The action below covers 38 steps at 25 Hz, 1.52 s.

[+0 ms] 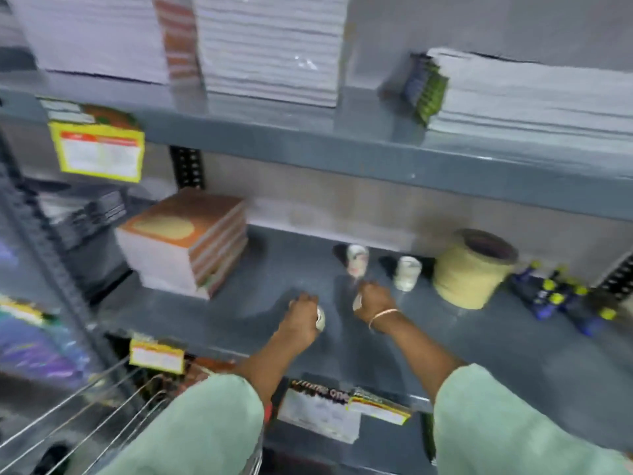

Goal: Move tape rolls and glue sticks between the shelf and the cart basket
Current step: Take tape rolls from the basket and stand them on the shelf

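Observation:
Both my hands reach over the grey lower shelf (239, 303). My left hand (303, 317) is closed around a small white tape roll (321, 318). My right hand (373, 299), with a bangle on the wrist, grips another small white roll (357, 302). Two white rolls stand on the shelf just beyond it, one (357, 260) right behind my fingers and one (407, 273) further right. A big tan tape roll (471, 269) stands to their right. Blue glue sticks with yellow caps (561, 296) lie at the far right. The wire cart basket (113, 413) is at the lower left.
A stack of orange-covered notebooks (186, 241) sits on the shelf's left part. The upper shelf (308, 142) holds tall paper stacks. Yellow price tags (99, 156) hang from shelf edges. A black slotted upright (186, 168) stands at the back. The picture is motion-blurred.

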Tool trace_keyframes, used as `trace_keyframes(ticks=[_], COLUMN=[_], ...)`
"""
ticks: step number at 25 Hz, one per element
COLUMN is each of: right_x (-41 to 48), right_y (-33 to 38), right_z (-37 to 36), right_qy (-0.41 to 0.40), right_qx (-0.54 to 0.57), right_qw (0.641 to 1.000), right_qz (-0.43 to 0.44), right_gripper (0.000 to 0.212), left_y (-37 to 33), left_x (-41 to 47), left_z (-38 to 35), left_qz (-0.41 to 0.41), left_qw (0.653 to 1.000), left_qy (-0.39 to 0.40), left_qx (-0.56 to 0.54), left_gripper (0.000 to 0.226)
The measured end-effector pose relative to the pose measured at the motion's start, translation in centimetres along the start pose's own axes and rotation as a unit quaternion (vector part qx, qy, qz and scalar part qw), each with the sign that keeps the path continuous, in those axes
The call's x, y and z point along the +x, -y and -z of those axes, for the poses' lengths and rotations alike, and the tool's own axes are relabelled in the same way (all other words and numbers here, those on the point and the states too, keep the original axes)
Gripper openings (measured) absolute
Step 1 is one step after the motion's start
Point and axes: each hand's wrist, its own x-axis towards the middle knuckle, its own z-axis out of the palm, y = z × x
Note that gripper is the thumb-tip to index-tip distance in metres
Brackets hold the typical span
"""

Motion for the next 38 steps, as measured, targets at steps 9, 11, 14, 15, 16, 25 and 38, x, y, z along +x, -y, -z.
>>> trace_keyframes(ticks=[9, 11, 14, 15, 16, 25, 38], right_x=[-0.7, -0.4, 0.0, 0.0, 0.1, 3.8, 13.5], right_y=[-3.7, -3.8, -4.0, -4.1, -4.1, -2.8, -0.6], right_z=[-1.1, -0.7, -0.5, -0.5, -0.5, 3.1, 6.1], right_qy=[0.029, 0.048, 0.067, 0.075, 0.079, 0.008, 0.01], right_qx=[-0.011, -0.002, -0.014, -0.026, -0.041, -0.018, 0.019], right_qw=[1.0, 0.999, 0.998, 0.997, 0.996, 0.999, 0.999], right_qz=[0.003, 0.002, 0.003, 0.005, 0.007, 0.035, 0.042], right_gripper=[0.054, 0.077, 0.088, 0.088, 0.086, 0.049, 0.051], left_y=[-1.9, -1.3, 0.7, 1.5, 2.2, 4.7, 4.7], left_x=[1.1, 0.9, 1.1, 1.2, 1.3, 1.3, 1.3], left_z=[-0.7, -0.4, -0.6, -0.9, -1.2, -3.0, -3.2], left_qz=[-0.028, -0.018, -0.005, -0.002, -0.001, -0.005, -0.019], left_qw=[0.997, 0.996, 0.992, 0.992, 0.993, 0.993, 0.992], left_qy=[-0.002, -0.061, -0.118, -0.119, -0.114, -0.1, -0.11], left_qx=[-0.07, -0.07, -0.05, -0.041, -0.025, 0.054, 0.066], left_gripper=[0.068, 0.067, 0.059, 0.057, 0.057, 0.088, 0.088])
